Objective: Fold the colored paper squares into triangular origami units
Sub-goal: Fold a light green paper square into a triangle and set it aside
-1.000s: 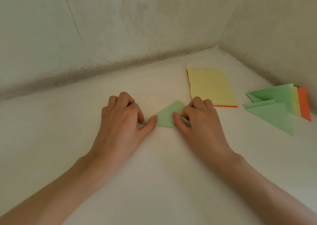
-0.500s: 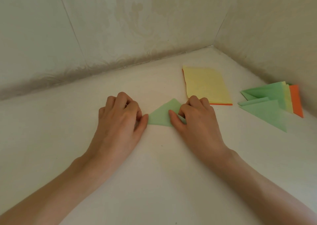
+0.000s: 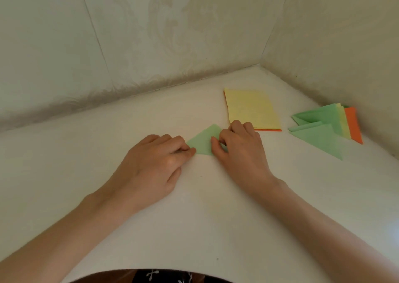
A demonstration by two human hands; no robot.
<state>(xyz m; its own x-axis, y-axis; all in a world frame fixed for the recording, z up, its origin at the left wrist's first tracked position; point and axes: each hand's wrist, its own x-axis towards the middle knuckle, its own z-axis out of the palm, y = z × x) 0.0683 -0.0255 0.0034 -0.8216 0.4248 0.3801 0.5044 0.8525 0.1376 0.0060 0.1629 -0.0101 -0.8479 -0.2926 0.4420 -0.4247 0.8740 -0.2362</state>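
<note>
A small green paper triangle (image 3: 203, 141) lies flat on the white table (image 3: 194, 218), between my two hands. My left hand (image 3: 155, 164) has curled fingers and pinches the triangle's left corner between thumb and fingertips. My right hand (image 3: 239, 151) covers the triangle's right part, its fingers curled, its thumb lying on the green sheet; the right corner is hidden beneath it.
A stack of flat paper squares (image 3: 251, 109), yellow on top and orange beneath, lies just behind my right hand. Folded triangles (image 3: 319, 131) in green, yellow and orange lie at the right by the wall. Patterned walls close the table at the back and right.
My left thumb has drawn in from lying stretched along the triangle's lower edge to its left corner. The right hand holds its place on the paper.
</note>
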